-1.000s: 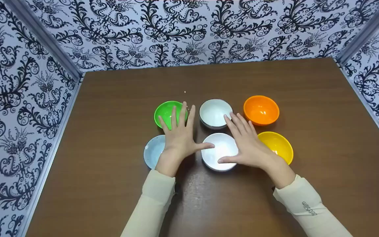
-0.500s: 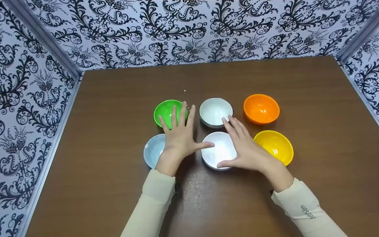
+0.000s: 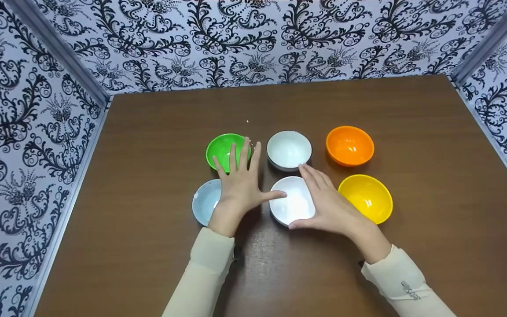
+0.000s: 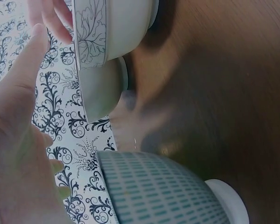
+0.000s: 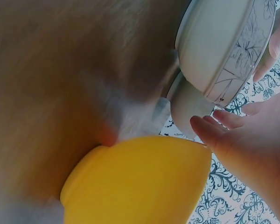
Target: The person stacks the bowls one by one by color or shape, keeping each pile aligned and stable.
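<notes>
Head view: right hand (image 3: 330,204) has slid left onto the white bowl (image 3: 292,201) — both hands flat, gripping nothing.

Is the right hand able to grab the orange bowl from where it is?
Probably yes. The right hand lies open by the near white bowl; the orange bowl sits just beyond, past the yellow bowl, with nothing above them blocking.

Small logo on right sleeve (image 3: 405,286), unreadable.
</notes>
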Demonstrator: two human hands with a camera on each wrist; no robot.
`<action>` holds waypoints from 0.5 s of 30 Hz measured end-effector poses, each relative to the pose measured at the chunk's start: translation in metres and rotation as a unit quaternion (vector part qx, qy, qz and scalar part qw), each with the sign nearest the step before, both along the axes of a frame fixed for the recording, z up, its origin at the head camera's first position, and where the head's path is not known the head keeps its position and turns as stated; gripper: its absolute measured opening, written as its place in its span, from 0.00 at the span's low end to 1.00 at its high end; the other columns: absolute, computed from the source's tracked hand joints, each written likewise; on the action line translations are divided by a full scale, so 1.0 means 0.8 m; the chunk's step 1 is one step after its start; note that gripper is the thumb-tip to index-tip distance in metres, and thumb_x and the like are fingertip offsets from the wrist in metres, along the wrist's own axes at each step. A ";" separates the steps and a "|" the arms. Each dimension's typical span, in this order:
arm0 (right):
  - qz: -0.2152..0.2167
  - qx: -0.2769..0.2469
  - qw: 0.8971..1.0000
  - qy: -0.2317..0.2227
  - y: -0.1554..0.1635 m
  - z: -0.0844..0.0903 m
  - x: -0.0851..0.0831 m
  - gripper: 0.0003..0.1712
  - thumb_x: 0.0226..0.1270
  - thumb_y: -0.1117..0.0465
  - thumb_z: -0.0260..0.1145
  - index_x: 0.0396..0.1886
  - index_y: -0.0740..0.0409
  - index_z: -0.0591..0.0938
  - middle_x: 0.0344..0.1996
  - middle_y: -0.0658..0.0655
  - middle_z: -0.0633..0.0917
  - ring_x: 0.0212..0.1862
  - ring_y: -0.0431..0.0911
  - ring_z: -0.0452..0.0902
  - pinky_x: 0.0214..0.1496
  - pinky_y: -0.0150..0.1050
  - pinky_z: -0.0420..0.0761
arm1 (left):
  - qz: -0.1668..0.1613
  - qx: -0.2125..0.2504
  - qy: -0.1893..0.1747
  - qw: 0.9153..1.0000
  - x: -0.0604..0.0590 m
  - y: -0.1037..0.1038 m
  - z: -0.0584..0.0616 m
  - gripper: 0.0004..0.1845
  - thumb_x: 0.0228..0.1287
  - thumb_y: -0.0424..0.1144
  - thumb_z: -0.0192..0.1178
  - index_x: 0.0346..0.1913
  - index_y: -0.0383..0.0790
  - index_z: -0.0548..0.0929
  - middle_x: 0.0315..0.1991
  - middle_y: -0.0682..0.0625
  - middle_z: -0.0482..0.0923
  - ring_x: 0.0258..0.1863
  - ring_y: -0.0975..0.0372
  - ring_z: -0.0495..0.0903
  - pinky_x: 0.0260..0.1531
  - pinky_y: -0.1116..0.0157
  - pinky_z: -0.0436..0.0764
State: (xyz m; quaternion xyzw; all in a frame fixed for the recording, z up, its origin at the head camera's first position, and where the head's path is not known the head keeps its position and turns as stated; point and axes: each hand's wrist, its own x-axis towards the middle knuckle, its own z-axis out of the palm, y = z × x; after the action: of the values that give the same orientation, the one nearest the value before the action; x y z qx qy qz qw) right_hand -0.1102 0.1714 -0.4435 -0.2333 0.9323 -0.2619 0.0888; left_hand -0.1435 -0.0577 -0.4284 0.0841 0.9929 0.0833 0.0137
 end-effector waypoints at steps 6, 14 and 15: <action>-0.019 0.003 1.000 -0.004 -0.002 -0.002 0.004 0.75 0.43 0.24 0.72 0.80 0.60 0.51 0.79 0.60 0.55 0.78 0.59 0.52 0.78 0.58 0.62 | 0.001 0.009 0.003 1.000 0.000 -0.001 -0.002 0.71 0.39 0.85 0.58 0.81 0.52 0.43 0.83 0.47 0.37 0.81 0.44 0.38 0.72 0.28 0.39; -0.038 -0.007 0.999 -0.023 -0.004 -0.004 0.010 0.73 0.44 0.28 0.76 0.80 0.60 0.52 0.78 0.61 0.57 0.77 0.59 0.55 0.77 0.60 0.63 | 0.000 0.017 0.014 1.000 0.001 0.000 -0.004 0.70 0.39 0.85 0.58 0.81 0.52 0.44 0.83 0.46 0.39 0.81 0.44 0.39 0.72 0.27 0.40; -0.040 -0.008 0.999 -0.023 -0.004 -0.004 0.011 0.73 0.44 0.29 0.76 0.80 0.60 0.52 0.78 0.61 0.58 0.77 0.59 0.56 0.77 0.59 0.64 | 0.000 0.019 0.014 1.000 0.001 0.000 -0.004 0.70 0.39 0.84 0.59 0.81 0.52 0.44 0.83 0.46 0.39 0.81 0.44 0.39 0.72 0.27 0.40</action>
State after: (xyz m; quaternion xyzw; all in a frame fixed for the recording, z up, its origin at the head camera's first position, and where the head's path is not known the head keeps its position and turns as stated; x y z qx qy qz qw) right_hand -0.1017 0.1681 -0.4471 -0.1909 0.9363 -0.2781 0.0976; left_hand -0.1427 -0.0580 -0.4317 0.0854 0.9912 0.1007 -0.0023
